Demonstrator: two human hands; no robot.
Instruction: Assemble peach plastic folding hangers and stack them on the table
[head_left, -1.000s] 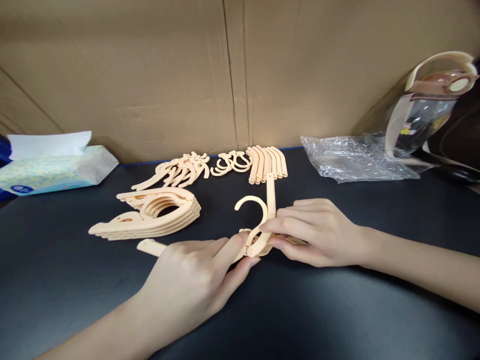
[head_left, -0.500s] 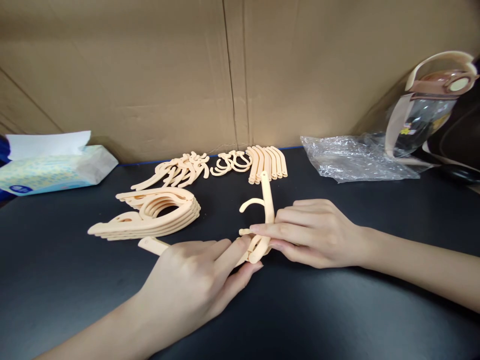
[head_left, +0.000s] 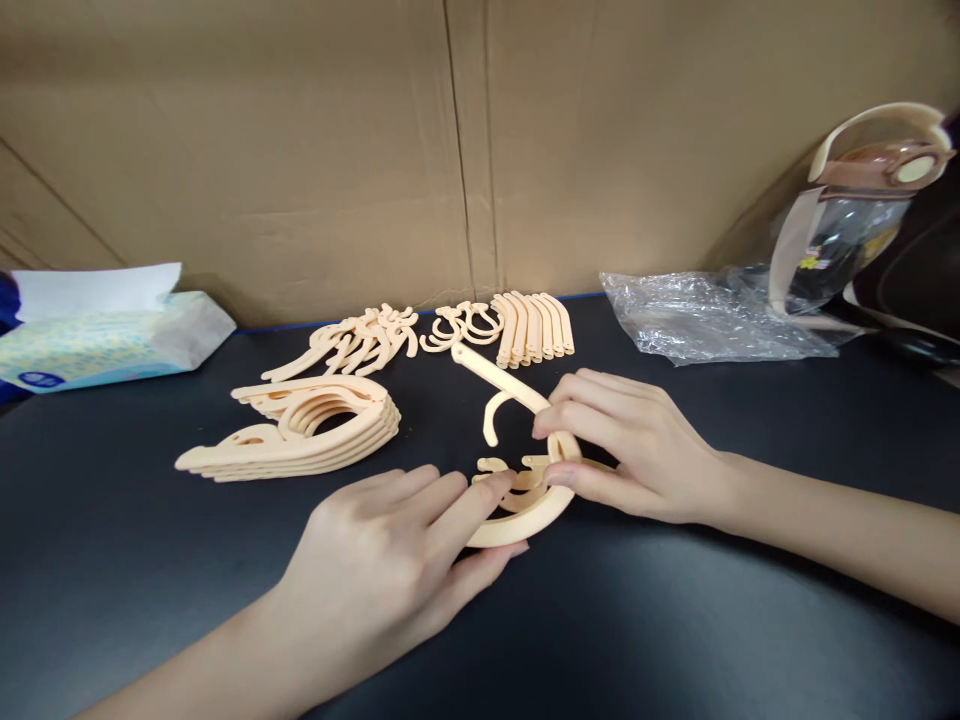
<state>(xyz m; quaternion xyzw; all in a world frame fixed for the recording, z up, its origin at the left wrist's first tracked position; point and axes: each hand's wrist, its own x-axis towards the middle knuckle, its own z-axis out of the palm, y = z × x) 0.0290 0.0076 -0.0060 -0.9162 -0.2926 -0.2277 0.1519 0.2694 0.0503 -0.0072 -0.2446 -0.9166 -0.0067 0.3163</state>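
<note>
Both hands grip a peach plastic folding hanger (head_left: 536, 513) above the front part of the table. My left hand (head_left: 397, 545) pinches its lower left side between thumb and fingers, which cover part of it. My right hand (head_left: 637, 450) is closed around its right side, where a straight arm piece (head_left: 504, 378) slants up to the left with a small curved hook below it. Some joints lie hidden under the fingers. Left of the hanger rests a stack of similar peach hanger bodies (head_left: 352, 440), touched by neither hand.
Along the back of the black table (head_left: 150, 560) lie a pile of curved arm pieces (head_left: 367, 340), some hooks (head_left: 469, 325) and a row of straight pieces (head_left: 532, 330). A tissue pack (head_left: 112, 335) lies left; crumpled clear plastic (head_left: 720, 320) and a bottle (head_left: 855, 240) are right.
The arm piece, nearly upright before, now slants to the left. My right hand has shifted slightly, and the hanger has turned, showing its curved lower edge. The end left of my left hand no longer shows.
</note>
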